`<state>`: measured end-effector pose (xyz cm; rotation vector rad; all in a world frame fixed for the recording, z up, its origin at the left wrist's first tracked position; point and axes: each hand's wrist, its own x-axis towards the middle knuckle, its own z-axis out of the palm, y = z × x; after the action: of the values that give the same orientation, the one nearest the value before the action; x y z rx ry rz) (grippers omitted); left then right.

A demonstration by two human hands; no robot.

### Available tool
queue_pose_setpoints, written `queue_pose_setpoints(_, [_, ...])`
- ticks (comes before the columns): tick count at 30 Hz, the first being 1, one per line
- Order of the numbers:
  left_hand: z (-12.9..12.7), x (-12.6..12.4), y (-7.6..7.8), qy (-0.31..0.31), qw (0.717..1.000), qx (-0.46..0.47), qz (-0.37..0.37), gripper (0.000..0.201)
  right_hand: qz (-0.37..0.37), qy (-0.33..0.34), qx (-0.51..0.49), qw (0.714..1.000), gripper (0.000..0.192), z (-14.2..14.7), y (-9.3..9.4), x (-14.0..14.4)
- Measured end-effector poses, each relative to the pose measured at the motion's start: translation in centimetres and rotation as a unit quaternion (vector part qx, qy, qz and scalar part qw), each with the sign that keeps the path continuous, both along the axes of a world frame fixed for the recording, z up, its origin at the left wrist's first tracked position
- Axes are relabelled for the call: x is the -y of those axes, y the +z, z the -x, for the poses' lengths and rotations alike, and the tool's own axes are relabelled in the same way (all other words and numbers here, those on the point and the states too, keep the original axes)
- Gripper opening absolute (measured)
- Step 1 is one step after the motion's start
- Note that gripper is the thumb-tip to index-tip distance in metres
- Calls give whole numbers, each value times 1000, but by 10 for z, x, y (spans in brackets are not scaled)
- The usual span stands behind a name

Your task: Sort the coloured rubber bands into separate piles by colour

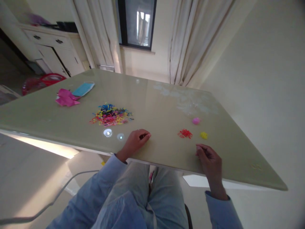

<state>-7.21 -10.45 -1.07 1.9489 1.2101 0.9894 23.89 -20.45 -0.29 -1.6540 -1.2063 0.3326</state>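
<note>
My left hand (138, 140) rests at the table's near edge with thumb and fingers pinched together; whatever is between them, if anything, is too small to make out. To its upper left lies a loose heap of mixed-colour rubber bands (111, 115), thin and small, in blue, black, yellow, pink and red. My right hand (208, 156) is also closed in a pinch above the table edge, its fingertips hiding anything held. Just beyond it are a small pile of red rubber bands (185, 133), a yellow clump (204, 135) and a pink clump (196, 121).
On the glossy table (152, 111), a crumpled pink wrapper (66, 98) and a blue face mask (83, 89) lie at the far left. Faint yellow loops (256, 167) sit near the right corner. A red chair (51, 78) and a white cabinet (54, 51) stand behind.
</note>
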Motion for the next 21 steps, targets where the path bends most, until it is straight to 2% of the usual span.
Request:
queue_pose_setpoints(5, [-1, 0, 0, 1, 998, 53, 40, 22, -3, 171, 32, 985, 28, 67, 31, -37])
queue_pose_setpoints(8, [1, 0, -2, -41, 998, 34, 34, 20, 0, 288, 95, 953, 26, 117, 50, -71])
queue_pose_setpoints(11, [0, -1, -4, -54, 998, -27, 30, 16, 0, 389, 172, 905, 26, 166, 59, -113])
queue_pose_setpoints(15, [-3, -1, -3, -54, 996, -55, 36, 15, 52, 447, 312, 837, 27, 221, 57, -166])
queue_pose_setpoints(18, [-4, -2, -1, -35, 997, -57, 39, 16, 105, 463, 403, 782, 21, 248, 51, -190])
queue_pose_setpoints(21, [-4, -2, 1, -12, 996, -58, 60, 18, 131, 468, 436, 758, 18, 261, 47, -200])
